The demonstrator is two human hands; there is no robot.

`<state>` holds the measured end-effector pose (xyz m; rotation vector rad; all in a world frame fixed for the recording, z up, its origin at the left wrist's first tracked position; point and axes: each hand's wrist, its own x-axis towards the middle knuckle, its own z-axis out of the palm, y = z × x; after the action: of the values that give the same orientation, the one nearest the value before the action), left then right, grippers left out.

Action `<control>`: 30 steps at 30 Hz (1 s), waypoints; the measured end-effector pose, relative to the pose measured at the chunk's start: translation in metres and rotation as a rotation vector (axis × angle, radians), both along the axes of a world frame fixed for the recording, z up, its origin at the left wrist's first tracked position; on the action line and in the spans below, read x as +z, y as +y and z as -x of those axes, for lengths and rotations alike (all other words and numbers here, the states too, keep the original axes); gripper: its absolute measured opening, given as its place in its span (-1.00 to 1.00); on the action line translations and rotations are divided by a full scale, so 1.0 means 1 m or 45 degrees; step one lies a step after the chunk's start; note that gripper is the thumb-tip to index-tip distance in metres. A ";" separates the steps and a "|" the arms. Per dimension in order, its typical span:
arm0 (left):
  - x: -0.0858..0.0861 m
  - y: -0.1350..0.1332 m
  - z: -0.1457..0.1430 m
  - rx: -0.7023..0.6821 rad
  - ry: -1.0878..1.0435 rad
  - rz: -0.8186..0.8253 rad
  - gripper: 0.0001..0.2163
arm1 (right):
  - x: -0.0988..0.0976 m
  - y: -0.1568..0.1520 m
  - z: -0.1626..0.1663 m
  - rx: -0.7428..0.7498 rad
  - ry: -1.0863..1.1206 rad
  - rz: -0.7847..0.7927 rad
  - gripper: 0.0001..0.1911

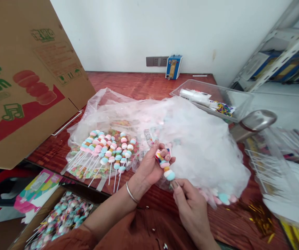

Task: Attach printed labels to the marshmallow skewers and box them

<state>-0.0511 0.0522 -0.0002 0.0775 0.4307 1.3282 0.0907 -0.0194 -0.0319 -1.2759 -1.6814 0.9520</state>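
My left hand (152, 165) is closed around the upper part of a marshmallow skewer (168, 172), whose white, pink and blue pieces alternate with orange ones. A small colourful printed piece (160, 158) shows between the left fingers. At the skewer's lower end, my right hand (192, 205) pinches with thumb and forefinger; the stick itself is hidden there. Left of my hands, several finished-looking marshmallow skewers (110, 147) on white sticks lie on a clear bag of coloured gummies (87, 173). A big translucent bag (204, 146) with pastel marshmallows lies behind and right of my hands.
A large cardboard box (29, 86) stands at left. Below it, an open carton (61, 217) holds many wrapped sweets. A clear plastic tray (188, 85), a metal container (256, 123), a bundle of white sticks (264, 170) and gold ties (260, 218) are at right. A blue device (174, 67) stands by the wall.
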 end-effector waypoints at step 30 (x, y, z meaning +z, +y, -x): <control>0.008 -0.009 -0.002 -0.024 0.036 -0.115 -0.87 | 0.016 -0.014 0.008 0.223 1.420 1.420 -0.67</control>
<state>-0.0487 0.0427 0.0073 0.1752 0.3931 1.3289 0.0823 -0.0333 -0.0160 -0.8204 -0.3043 2.3032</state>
